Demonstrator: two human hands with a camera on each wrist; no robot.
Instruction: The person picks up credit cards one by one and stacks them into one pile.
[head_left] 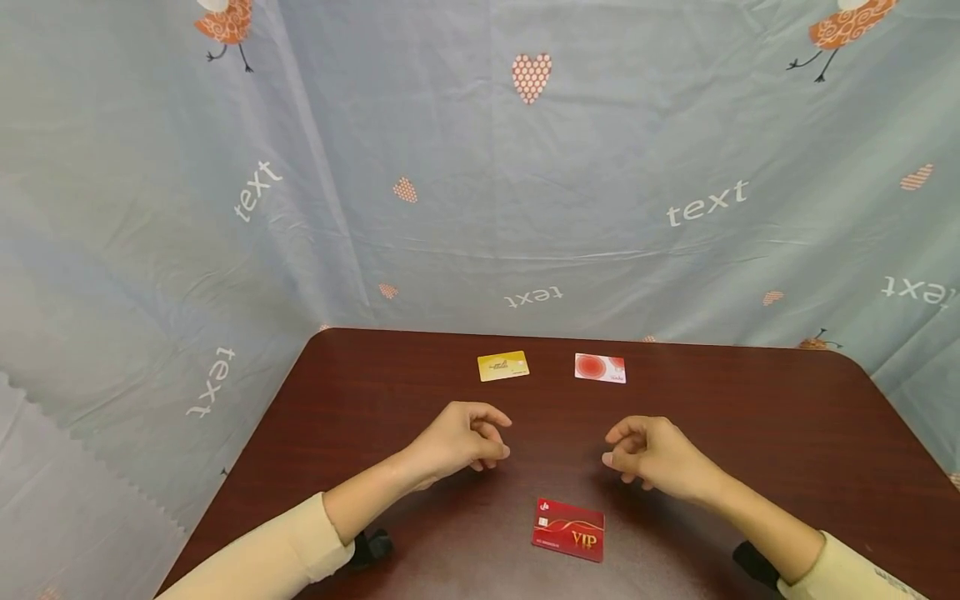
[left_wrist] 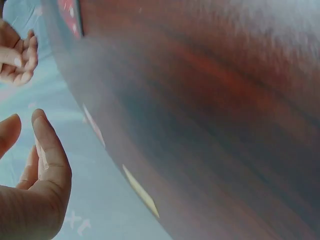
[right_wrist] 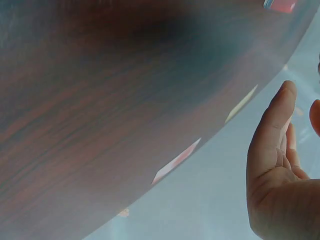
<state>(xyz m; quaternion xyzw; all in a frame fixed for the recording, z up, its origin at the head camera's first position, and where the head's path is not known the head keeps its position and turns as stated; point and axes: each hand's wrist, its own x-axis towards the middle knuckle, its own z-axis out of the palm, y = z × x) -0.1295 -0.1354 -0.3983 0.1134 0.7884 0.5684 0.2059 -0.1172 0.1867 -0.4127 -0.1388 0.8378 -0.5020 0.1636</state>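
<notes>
I have both hands positioned over the middle of the table, the left hand (head_left: 459, 437) on the left and the right hand (head_left: 663, 457) on the right, well apart. The fingers of each are loosely bent, with a gap between thumb and forefinger, and neither has hold of anything. The glossy red rectangular plastic card marked VIP (head_left: 568, 530) lies flat on the near side, below and between the hands, touching neither. The flat yellow rectangular card (head_left: 503, 366) lies at far left of centre; the white rectangular card with red circles (head_left: 600, 368) lies beside it on the right, apart. I judge this a ready position around the red card. For a sound pickup, I would approach along the table, raise one edge with a fingertip, then pinch the short sides; pressing from above could make a thin card slide. The surface is a dark reddish-brown, wood-grained table (head_left: 360, 392) with rounded far corners and a sheen at the near side. Behind it and to the left hangs a pale blue-grey cloth curtain (head_left: 450, 133), printed with hearts, orange birds and white lettering, creased in places.
</notes>
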